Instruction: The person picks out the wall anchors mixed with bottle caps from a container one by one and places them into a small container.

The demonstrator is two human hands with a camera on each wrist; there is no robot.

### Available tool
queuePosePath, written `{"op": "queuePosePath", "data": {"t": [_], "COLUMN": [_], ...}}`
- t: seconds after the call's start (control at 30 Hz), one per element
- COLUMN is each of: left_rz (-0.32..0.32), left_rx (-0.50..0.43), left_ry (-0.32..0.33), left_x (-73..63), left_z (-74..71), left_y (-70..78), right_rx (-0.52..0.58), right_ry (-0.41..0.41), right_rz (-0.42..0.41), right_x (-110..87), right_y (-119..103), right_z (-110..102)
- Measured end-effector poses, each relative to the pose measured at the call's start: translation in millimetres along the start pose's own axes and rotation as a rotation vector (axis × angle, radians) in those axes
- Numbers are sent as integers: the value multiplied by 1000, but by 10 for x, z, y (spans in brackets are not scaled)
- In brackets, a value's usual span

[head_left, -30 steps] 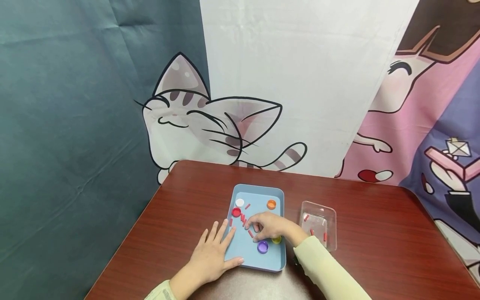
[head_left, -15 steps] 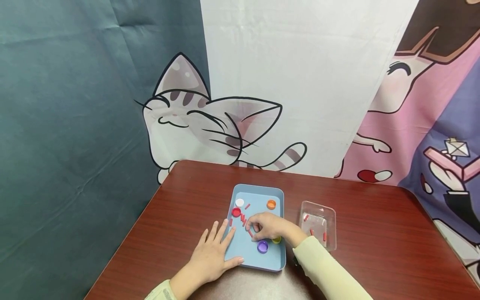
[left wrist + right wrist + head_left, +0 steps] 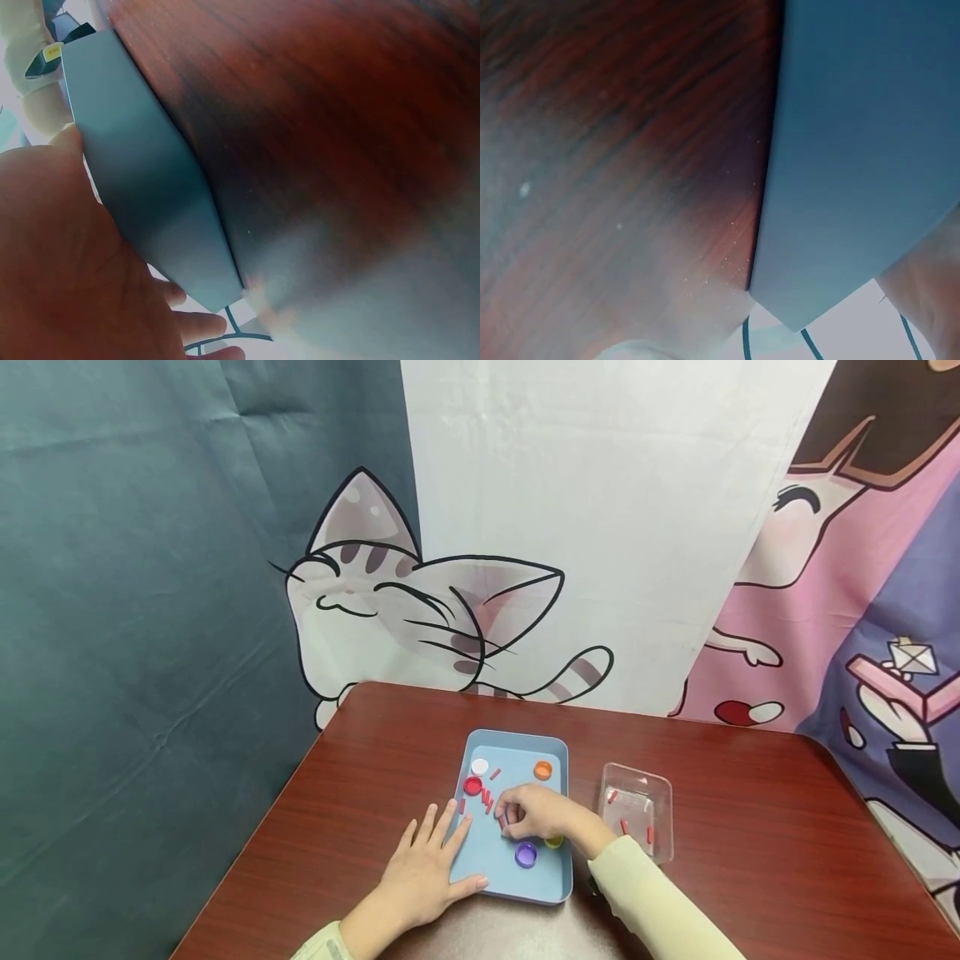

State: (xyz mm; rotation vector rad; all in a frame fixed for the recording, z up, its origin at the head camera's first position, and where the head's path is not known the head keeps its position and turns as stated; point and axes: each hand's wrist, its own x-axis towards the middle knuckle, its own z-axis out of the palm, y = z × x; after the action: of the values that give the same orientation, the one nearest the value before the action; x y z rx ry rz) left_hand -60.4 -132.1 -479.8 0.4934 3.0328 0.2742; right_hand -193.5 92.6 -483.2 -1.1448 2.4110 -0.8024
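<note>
My right hand (image 3: 542,810) reaches over the blue tray (image 3: 480,878) and pinches a small red stick (image 3: 502,822) between thumb and fingers. Spread out with straight fingers, my left hand (image 3: 420,870) lies across the tray's left edge. In the left wrist view the palm (image 3: 67,255) is beside the tray's outer wall (image 3: 150,165). Several loose red sticks (image 3: 487,799) lie inside the tray near a red round cap (image 3: 472,786). A purple round cap (image 3: 526,855) sits just below my right hand, and a yellow cap (image 3: 553,842) shows partly from under it.
A white cap (image 3: 480,767) and an orange cap (image 3: 543,770) stand in the far part of the tray. Right of it on the brown table (image 3: 750,827) is a clear plastic box (image 3: 637,810) holding a few red sticks. A printed cloth backdrop (image 3: 637,485) rises behind.
My right thumb and fingers have closed on the red stick, which has shifted up slightly and tilted more upright. The left hand has stayed where it was.
</note>
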Motion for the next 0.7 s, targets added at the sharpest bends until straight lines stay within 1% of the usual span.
{"op": "queuePosePath", "data": {"t": [0.07,0.27,0.47,0.7], "left_rz": [0,0,-2,-9], "left_rx": [0,0,-1,-3], "left_ry": [-2,-6,-13,-21], "left_x": [-2,3,11,10], "left_z": [-1,12,26,8], "left_y": [3,-4,-12,-7], "right_rx": [10,-7,20,20], "right_ry": [11,63,116,191], "right_rz": [-4,-19,-10,-34], "right_x": [-5,-47,-145,-276], "right_y": [11,32,4,-7], "right_z": [-3,-39,-114,-229]}}
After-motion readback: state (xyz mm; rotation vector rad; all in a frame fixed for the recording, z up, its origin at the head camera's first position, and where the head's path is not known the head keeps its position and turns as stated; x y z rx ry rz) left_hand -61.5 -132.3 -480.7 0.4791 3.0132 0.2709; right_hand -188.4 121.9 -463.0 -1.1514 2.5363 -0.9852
